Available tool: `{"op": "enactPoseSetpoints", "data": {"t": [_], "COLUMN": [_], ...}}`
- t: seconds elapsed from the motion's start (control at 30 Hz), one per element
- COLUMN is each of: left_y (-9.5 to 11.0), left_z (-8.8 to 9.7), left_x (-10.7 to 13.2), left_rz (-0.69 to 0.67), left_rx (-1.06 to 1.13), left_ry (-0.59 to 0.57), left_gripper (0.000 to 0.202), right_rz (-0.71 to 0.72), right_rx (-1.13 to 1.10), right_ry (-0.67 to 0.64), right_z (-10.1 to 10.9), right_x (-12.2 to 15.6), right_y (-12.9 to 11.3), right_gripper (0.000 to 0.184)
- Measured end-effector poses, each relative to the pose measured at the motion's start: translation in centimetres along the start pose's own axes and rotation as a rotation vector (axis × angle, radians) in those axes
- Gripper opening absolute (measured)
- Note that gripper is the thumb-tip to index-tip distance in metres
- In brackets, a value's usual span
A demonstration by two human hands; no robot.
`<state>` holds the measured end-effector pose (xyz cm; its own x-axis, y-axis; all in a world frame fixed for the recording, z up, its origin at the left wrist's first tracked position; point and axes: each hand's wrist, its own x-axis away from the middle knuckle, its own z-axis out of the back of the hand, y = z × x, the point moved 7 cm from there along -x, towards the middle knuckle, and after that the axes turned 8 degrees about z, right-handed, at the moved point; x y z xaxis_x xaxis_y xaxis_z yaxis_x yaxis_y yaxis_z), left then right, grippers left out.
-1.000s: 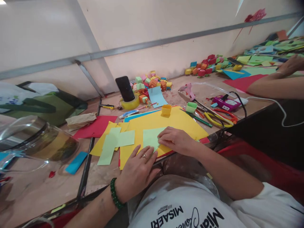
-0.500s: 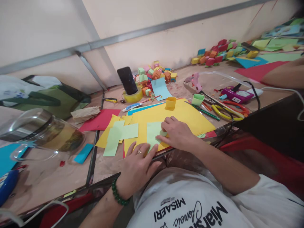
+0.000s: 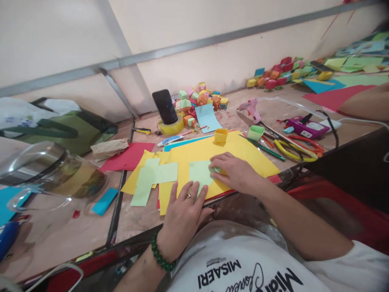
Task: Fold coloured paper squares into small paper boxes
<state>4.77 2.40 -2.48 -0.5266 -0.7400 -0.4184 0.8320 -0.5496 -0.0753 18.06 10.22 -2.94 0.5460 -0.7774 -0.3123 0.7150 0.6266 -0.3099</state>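
Observation:
A light green paper square (image 3: 199, 171) lies on a big yellow sheet (image 3: 240, 150) near the table's front edge. My left hand (image 3: 182, 215), with a ring and a green bead bracelet, lies flat with its fingertips holding down the square's near edge. My right hand (image 3: 235, 172) rests on the square's right side, fingers curled and pressing a fold of the green paper. Further light green pieces (image 3: 153, 176) lie to the left on yellow paper.
A phone (image 3: 165, 106) stands in a yellow tape roll. Behind it is a pile of small paper boxes (image 3: 200, 99). A glue gun (image 3: 251, 107), scissors (image 3: 291, 148), two small paper cups (image 3: 221, 135) and a glass jug (image 3: 48, 178) surround the work. Another person's arm (image 3: 364, 105) rests at the right.
My right hand has slid a little along the green square's right edge. My left hand stays flat on its near edge. The view has shifted slightly.

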Motion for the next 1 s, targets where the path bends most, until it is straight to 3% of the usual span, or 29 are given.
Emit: {"op": "enactPoseSetpoints", "data": {"t": [0.2,0.43,0.67,0.8,0.9,1.0], "left_y": [0.1,-0.5,-0.6,-0.5,-1.2,-2.6], "left_z": [0.4,1.6,1.6,2.9,3.8,3.1], "left_x": [2.6,3.8,4.6,4.0,2.7,0.8], "left_rz": [-0.01,0.053,0.01,-0.045,-0.004,0.033], "left_rx": [0.029,0.091,0.038,0.073,0.163,0.124], "left_ry": [0.131,0.229,0.185,0.192,0.102,-0.041], "left_gripper": [0.026,0.026,0.025,0.023,0.018,0.022], "right_rz": [-0.046,-0.047,-0.003,0.007,0.019,0.017], "right_rx": [-0.023,-0.055,-0.061,-0.072,-0.08,-0.059], "right_ry": [-0.028,-0.025,-0.045,-0.05,-0.054,-0.068], "right_z": [-0.4,-0.5,-0.4,0.1,0.3,-0.2], "right_x": [0.2,0.4,0.6,0.5,0.2,0.3], "right_y": [0.4,0.6,0.2,-0.3,-0.5,-0.3], "right_gripper": [0.015,0.015,0.033,0.034,0.033,0.036]}}
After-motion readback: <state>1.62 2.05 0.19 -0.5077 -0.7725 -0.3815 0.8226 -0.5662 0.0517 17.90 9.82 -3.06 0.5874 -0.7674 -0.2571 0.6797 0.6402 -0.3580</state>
